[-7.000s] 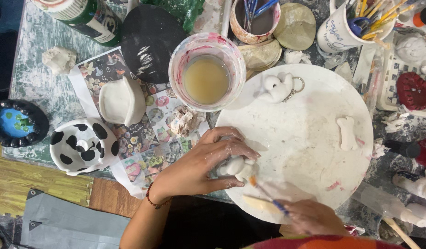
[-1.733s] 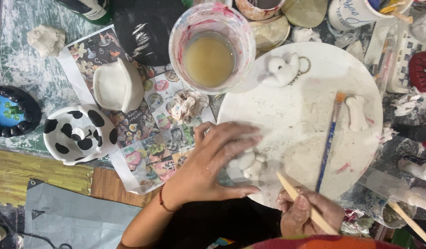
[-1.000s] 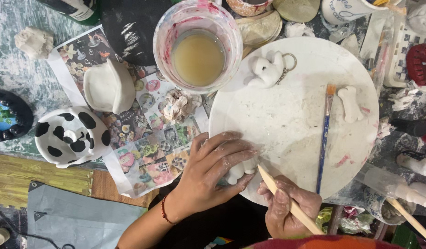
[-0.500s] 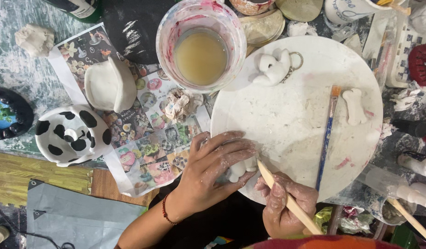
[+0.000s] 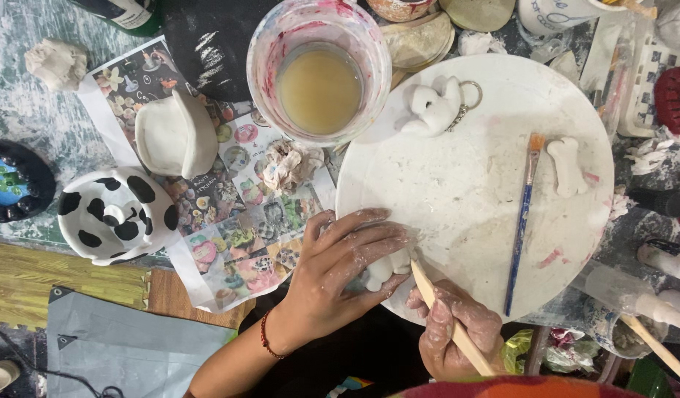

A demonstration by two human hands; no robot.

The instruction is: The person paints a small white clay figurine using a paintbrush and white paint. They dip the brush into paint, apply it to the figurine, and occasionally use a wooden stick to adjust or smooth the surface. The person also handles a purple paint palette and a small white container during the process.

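Bright even overhead light, soft shadows, sharp focus, no glare

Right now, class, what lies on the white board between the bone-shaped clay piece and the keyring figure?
Head view: only bare white board separates bone-shaped clay piece and keyring figure.

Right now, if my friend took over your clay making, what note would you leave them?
Left hand: fingers curled over a small white clay piece at the near rim of the round white board, pinning it there.
Right hand: grips a wooden stick tool, its tip touching the clay piece.
On the board: a blue-handled paintbrush lying loose, a white clay bone, and a white clay figure with a keyring.
Beside the board: a cup of murky water.
Done: the bone and figure look shaped, still unpainted white.
Left: the held piece is still being worked.
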